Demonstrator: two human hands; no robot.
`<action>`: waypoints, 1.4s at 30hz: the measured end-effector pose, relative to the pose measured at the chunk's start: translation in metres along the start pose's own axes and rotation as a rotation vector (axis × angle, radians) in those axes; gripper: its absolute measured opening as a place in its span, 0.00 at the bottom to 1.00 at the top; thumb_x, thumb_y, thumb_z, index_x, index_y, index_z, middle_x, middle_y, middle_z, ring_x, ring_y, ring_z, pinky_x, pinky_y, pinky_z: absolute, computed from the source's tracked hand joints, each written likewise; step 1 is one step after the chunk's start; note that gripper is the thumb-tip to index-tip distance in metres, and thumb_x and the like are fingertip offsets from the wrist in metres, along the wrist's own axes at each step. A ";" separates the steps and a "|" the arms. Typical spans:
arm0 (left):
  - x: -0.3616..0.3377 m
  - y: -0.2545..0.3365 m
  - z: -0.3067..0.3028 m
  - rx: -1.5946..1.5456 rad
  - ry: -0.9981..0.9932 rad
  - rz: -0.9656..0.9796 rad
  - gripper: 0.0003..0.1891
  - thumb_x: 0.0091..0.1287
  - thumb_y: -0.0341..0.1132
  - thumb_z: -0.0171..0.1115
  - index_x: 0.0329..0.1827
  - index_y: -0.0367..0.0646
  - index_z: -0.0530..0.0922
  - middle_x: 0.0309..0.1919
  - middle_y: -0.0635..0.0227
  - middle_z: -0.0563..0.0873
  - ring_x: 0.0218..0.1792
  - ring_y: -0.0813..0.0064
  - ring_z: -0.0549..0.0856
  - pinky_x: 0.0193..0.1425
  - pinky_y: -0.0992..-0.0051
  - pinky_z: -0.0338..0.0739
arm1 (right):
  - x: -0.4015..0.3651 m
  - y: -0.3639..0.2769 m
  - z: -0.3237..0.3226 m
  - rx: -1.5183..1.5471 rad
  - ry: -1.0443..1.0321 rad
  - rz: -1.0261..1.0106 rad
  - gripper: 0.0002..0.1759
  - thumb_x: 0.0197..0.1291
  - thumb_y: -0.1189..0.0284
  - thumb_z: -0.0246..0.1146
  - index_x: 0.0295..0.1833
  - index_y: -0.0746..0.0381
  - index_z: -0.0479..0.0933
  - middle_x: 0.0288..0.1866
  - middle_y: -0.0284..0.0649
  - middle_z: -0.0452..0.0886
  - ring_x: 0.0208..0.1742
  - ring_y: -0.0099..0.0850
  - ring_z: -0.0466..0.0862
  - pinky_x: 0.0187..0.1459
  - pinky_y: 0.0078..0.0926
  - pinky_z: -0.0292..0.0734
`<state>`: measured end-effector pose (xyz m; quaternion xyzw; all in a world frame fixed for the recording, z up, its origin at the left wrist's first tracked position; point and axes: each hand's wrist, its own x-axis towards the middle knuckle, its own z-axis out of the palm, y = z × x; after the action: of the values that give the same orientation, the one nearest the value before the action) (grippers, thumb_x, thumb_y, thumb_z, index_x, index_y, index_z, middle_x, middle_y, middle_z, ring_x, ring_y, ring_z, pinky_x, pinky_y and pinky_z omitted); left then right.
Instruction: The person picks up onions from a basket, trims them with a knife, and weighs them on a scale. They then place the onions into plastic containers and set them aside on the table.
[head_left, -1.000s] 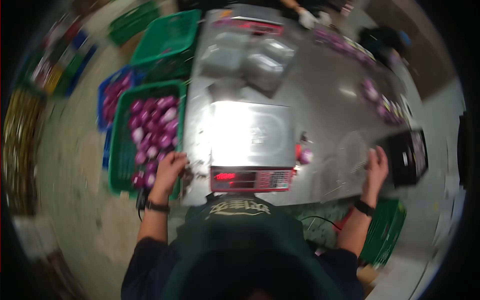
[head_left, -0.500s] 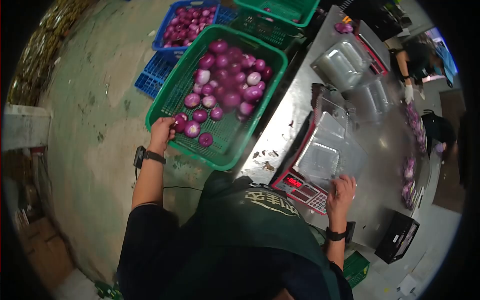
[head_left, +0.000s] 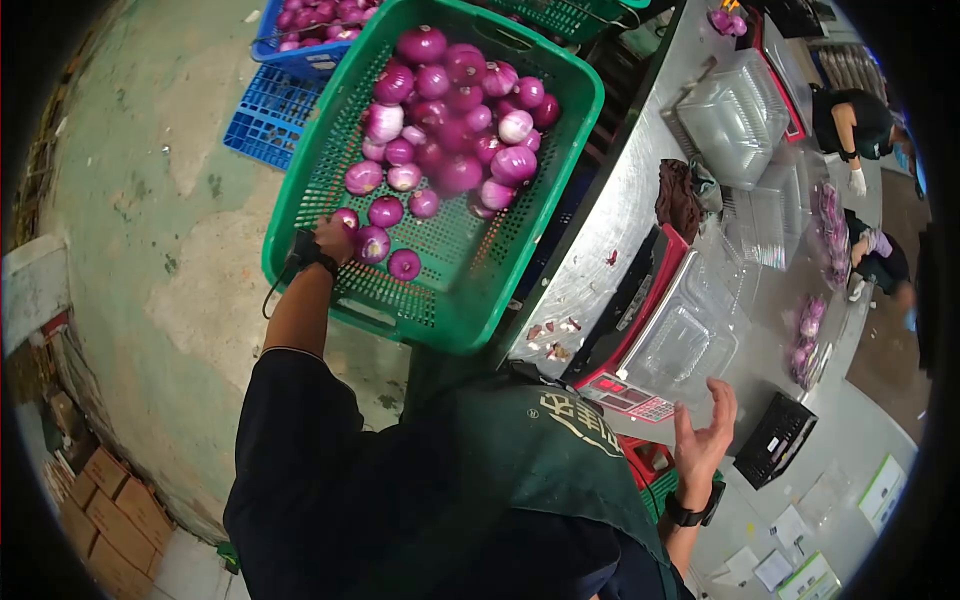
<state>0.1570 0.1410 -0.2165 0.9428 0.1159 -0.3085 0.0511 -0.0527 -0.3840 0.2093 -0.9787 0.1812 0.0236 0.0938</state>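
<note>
Where the left hand [head_left: 333,238] reaches into the green crate [head_left: 395,315], its fingers curl against a red onion [head_left: 347,218]; whether they clamp it cannot be told. Firm, round and papery-skinned, the onion likely slips unless cupped around its middle. The right hand [head_left: 703,435] hangs spread and empty beside a scale [head_left: 628,395] on the steel table [head_left: 600,240], above a concrete floor [head_left: 150,200].

1 camera only, worn on the head, with a fisheye lens and a dark round border. It looks steeply down over the wearer's own chest, close in. Green crate [head_left: 390,305] of red onions [head_left: 450,150] sits upper left, steel table [head_left: 610,240] and scale [head_left: 625,393] to the right.
</note>
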 end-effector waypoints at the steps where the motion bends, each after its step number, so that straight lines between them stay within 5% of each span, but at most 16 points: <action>1: 0.004 0.000 0.005 0.057 -0.038 0.028 0.24 0.70 0.44 0.64 0.66 0.44 0.76 0.64 0.49 0.82 0.62 0.41 0.84 0.67 0.52 0.80 | 0.004 -0.006 -0.003 0.027 0.030 0.031 0.29 0.54 0.78 0.76 0.63 0.63 0.78 0.62 0.49 0.81 0.65 0.47 0.81 0.69 0.42 0.73; 4: 0.064 -0.032 0.103 -0.156 0.089 -0.017 0.20 0.76 0.45 0.57 0.65 0.44 0.74 0.57 0.45 0.85 0.56 0.45 0.87 0.61 0.53 0.81 | 0.018 -0.025 -0.007 0.075 0.030 0.037 0.25 0.57 0.79 0.74 0.61 0.65 0.78 0.60 0.47 0.83 0.60 0.42 0.83 0.65 0.38 0.75; 6: 0.050 -0.023 0.086 -0.010 0.212 0.104 0.19 0.80 0.45 0.50 0.65 0.43 0.74 0.53 0.41 0.86 0.52 0.47 0.88 0.57 0.54 0.82 | 0.025 -0.038 -0.003 0.118 0.021 0.044 0.23 0.58 0.80 0.73 0.60 0.66 0.78 0.57 0.46 0.83 0.59 0.40 0.83 0.65 0.37 0.75; 12: 0.006 0.009 -0.018 0.066 -0.038 0.037 0.30 0.63 0.42 0.73 0.67 0.46 0.72 0.59 0.54 0.84 0.57 0.51 0.86 0.57 0.56 0.84 | 0.041 -0.072 0.016 0.307 0.053 0.018 0.19 0.60 0.81 0.72 0.58 0.67 0.79 0.52 0.45 0.86 0.54 0.36 0.85 0.61 0.34 0.76; 14: -0.010 0.020 -0.060 -1.144 -0.588 -0.055 0.39 0.52 0.36 0.80 0.69 0.49 0.71 0.61 0.62 0.82 0.60 0.57 0.84 0.61 0.59 0.83 | 0.049 -0.087 0.030 0.446 0.026 -0.058 0.19 0.60 0.82 0.72 0.57 0.67 0.80 0.52 0.45 0.86 0.54 0.36 0.85 0.61 0.34 0.76; 17: -0.057 0.060 -0.103 -1.541 -0.797 0.331 0.42 0.50 0.30 0.79 0.71 0.48 0.71 0.59 0.64 0.83 0.60 0.63 0.84 0.67 0.63 0.80 | 0.068 -0.138 0.052 0.548 -0.152 -0.114 0.26 0.54 0.80 0.77 0.59 0.66 0.80 0.57 0.46 0.84 0.53 0.35 0.86 0.56 0.32 0.82; 20: -0.123 0.125 -0.149 -1.700 -1.065 0.639 0.45 0.48 0.30 0.79 0.74 0.44 0.69 0.63 0.64 0.80 0.65 0.66 0.81 0.73 0.64 0.75 | 0.087 -0.176 0.073 0.512 -0.358 -0.327 0.48 0.45 0.67 0.84 0.72 0.64 0.71 0.68 0.55 0.76 0.67 0.52 0.80 0.64 0.44 0.80; 24: -0.197 0.191 -0.176 -1.567 -0.923 1.034 0.53 0.56 0.35 0.78 0.84 0.44 0.55 0.71 0.62 0.73 0.76 0.67 0.69 0.81 0.64 0.61 | 0.098 -0.196 0.083 0.451 -0.392 -0.410 0.49 0.43 0.69 0.82 0.74 0.61 0.71 0.73 0.56 0.72 0.71 0.55 0.78 0.69 0.45 0.77; 26: -0.184 0.195 -0.163 -1.442 -0.751 1.229 0.50 0.66 0.37 0.75 0.85 0.44 0.50 0.71 0.58 0.72 0.70 0.67 0.77 0.73 0.66 0.74 | 0.096 -0.169 0.088 0.589 -0.343 -0.361 0.49 0.42 0.76 0.81 0.74 0.65 0.69 0.69 0.51 0.77 0.68 0.47 0.82 0.67 0.41 0.79; 28: -0.163 0.188 -0.151 -1.762 -1.346 0.742 0.46 0.70 0.38 0.71 0.84 0.42 0.50 0.70 0.54 0.76 0.58 0.66 0.86 0.59 0.65 0.85 | 0.091 -0.158 0.074 0.878 -0.420 -0.003 0.49 0.44 0.77 0.81 0.74 0.67 0.68 0.68 0.46 0.79 0.65 0.38 0.83 0.67 0.36 0.80; 29: -0.142 0.188 -0.137 -1.644 -1.046 0.608 0.42 0.71 0.38 0.70 0.83 0.39 0.54 0.62 0.53 0.82 0.44 0.67 0.90 0.44 0.67 0.88 | 0.090 -0.150 0.065 0.999 -0.400 0.074 0.50 0.45 0.76 0.82 0.75 0.67 0.67 0.69 0.45 0.78 0.65 0.32 0.82 0.67 0.34 0.79; 31: -0.079 0.181 -0.081 -1.236 -0.668 0.240 0.33 0.69 0.45 0.72 0.70 0.35 0.73 0.53 0.60 0.87 0.40 0.69 0.88 0.40 0.70 0.85 | 0.083 -0.131 0.049 1.153 -0.281 0.200 0.55 0.43 0.70 0.84 0.77 0.66 0.65 0.71 0.50 0.76 0.67 0.39 0.82 0.67 0.39 0.80; 34: -0.010 0.161 -0.013 -1.105 -0.565 -0.177 0.35 0.66 0.52 0.71 0.72 0.44 0.71 0.56 0.55 0.84 0.44 0.58 0.87 0.44 0.59 0.85 | 0.073 -0.095 0.026 1.249 -0.057 0.331 0.61 0.41 0.61 0.85 0.80 0.66 0.62 0.73 0.54 0.74 0.69 0.47 0.81 0.67 0.44 0.81; 37: 0.035 0.161 0.052 -1.059 -0.393 -0.401 0.45 0.65 0.52 0.72 0.80 0.51 0.58 0.62 0.52 0.81 0.53 0.52 0.85 0.48 0.53 0.85 | 0.066 -0.066 0.011 1.242 0.121 0.418 0.59 0.46 0.59 0.80 0.81 0.66 0.59 0.74 0.55 0.72 0.67 0.50 0.82 0.57 0.46 0.87; 39: 0.049 0.164 0.076 -1.151 -0.389 -0.334 0.46 0.67 0.53 0.71 0.82 0.51 0.55 0.66 0.57 0.79 0.62 0.53 0.81 0.55 0.52 0.85 | 0.058 -0.042 0.008 1.179 0.215 0.477 0.55 0.51 0.58 0.76 0.81 0.65 0.59 0.72 0.53 0.74 0.64 0.49 0.83 0.53 0.46 0.87; 42: 0.112 0.135 0.164 -1.378 -0.803 -0.079 0.39 0.74 0.52 0.64 0.84 0.55 0.57 0.75 0.63 0.71 0.73 0.60 0.73 0.64 0.54 0.82 | 0.046 -0.018 0.006 1.173 0.230 0.662 0.47 0.55 0.61 0.72 0.77 0.66 0.64 0.65 0.52 0.79 0.61 0.46 0.84 0.54 0.46 0.87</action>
<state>0.1849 0.0042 -0.4122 0.5111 0.2863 -0.4850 0.6493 -0.0031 -0.3829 0.2026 -0.6553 0.4625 -0.1552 0.5767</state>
